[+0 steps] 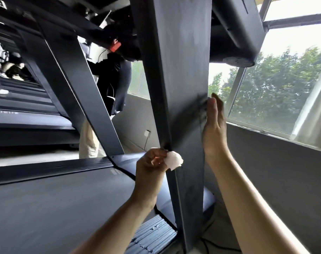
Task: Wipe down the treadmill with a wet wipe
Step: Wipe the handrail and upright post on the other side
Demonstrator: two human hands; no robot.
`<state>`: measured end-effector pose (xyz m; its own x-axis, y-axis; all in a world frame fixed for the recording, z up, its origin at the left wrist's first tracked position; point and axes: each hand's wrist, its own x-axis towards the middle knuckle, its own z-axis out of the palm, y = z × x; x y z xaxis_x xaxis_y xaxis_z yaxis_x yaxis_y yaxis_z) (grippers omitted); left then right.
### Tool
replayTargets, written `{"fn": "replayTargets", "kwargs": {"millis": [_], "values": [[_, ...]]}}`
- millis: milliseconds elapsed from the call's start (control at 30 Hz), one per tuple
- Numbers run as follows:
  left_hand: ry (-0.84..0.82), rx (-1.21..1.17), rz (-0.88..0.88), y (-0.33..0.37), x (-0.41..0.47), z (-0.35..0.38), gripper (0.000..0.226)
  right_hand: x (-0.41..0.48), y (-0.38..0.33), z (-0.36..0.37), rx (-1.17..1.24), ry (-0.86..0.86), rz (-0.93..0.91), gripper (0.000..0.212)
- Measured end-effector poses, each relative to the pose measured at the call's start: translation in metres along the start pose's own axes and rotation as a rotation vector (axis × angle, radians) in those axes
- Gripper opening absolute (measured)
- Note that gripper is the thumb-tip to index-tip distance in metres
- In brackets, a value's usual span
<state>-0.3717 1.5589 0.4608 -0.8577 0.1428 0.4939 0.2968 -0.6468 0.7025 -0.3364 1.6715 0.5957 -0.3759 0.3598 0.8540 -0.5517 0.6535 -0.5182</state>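
The treadmill's dark grey right upright post [178,70] rises through the middle of the view, with the running belt [55,208] to its lower left. My left hand [150,167] pinches a crumpled white wet wipe [173,160] against the post's left edge, low down. My right hand [213,123] lies flat with straight fingers along the post's right edge, higher up than the wipe.
The console's underside [236,30] hangs overhead. A grey wall [277,171] and a window [284,85] with trees outside are close on the right. A person in dark clothes [112,74] stands at the neighbouring treadmill [27,107] on the left. A cable [216,242] lies on the floor.
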Motion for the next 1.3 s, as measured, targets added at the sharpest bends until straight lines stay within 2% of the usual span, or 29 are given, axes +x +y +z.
{"fn": "replayTargets", "kwargs": {"millis": [100, 200, 267, 367, 467, 567, 667, 733, 800, 900, 1033, 1133, 1233, 1300], "values": [[-0.026, -0.007, 0.095, 0.028, 0.005, 0.003, 0.037, 0.004, -0.007, 0.008, -0.011, -0.059, -0.016, 0.063], [-0.052, -0.092, 0.254, 0.064, 0.024, 0.008, 0.019, 0.002, 0.005, 0.003, -0.052, -0.087, -0.003, 0.069], [-0.032, -0.157, 0.295, 0.071, 0.033, 0.007, 0.012, 0.002, 0.005, 0.004, -0.049, -0.088, -0.002, 0.070], [0.078, -0.110, 0.236, 0.048, 0.032, 0.004, 0.018, 0.001, 0.003, 0.010, -0.068, -0.074, -0.010, 0.069], [0.084, -0.075, 0.217, 0.040, 0.020, 0.011, 0.008, 0.001, 0.002, 0.010, -0.090, -0.047, -0.015, 0.079], [0.146, -0.045, 0.353, 0.071, 0.031, 0.021, 0.017, 0.002, -0.001, 0.011, -0.108, -0.051, 0.004, 0.081], [0.166, -0.056, 0.558, 0.121, 0.053, 0.031, 0.014, 0.002, -0.004, 0.013, -0.084, -0.025, 0.046, 0.079], [0.194, -0.003, 0.633, 0.128, 0.058, 0.033, 0.023, 0.005, -0.005, 0.014, -0.046, 0.003, 0.083, 0.078], [0.245, 0.154, 0.612, 0.107, 0.047, 0.028, 0.027, 0.007, -0.008, 0.016, -0.019, 0.016, 0.109, 0.072], [0.204, 0.270, 0.562, 0.091, 0.027, 0.021, 0.018, 0.009, -0.012, 0.017, -0.008, 0.030, 0.150, 0.060], [0.314, 0.215, 0.702, 0.162, 0.066, 0.030, 0.021, 0.009, -0.015, 0.018, -0.045, 0.031, 0.159, 0.050], [0.328, 0.091, 0.800, 0.209, 0.099, 0.029, 0.020, 0.017, -0.031, 0.020, -0.071, 0.024, 0.178, 0.058], [0.288, 0.216, 0.798, 0.181, 0.082, 0.024, 0.015, 0.043, -0.072, 0.027, -0.075, 0.037, 0.090, 0.058], [0.194, 0.248, 0.745, 0.158, 0.061, 0.018, 0.017, 0.062, -0.107, 0.039, -0.110, 0.060, -0.037, 0.069]]}}
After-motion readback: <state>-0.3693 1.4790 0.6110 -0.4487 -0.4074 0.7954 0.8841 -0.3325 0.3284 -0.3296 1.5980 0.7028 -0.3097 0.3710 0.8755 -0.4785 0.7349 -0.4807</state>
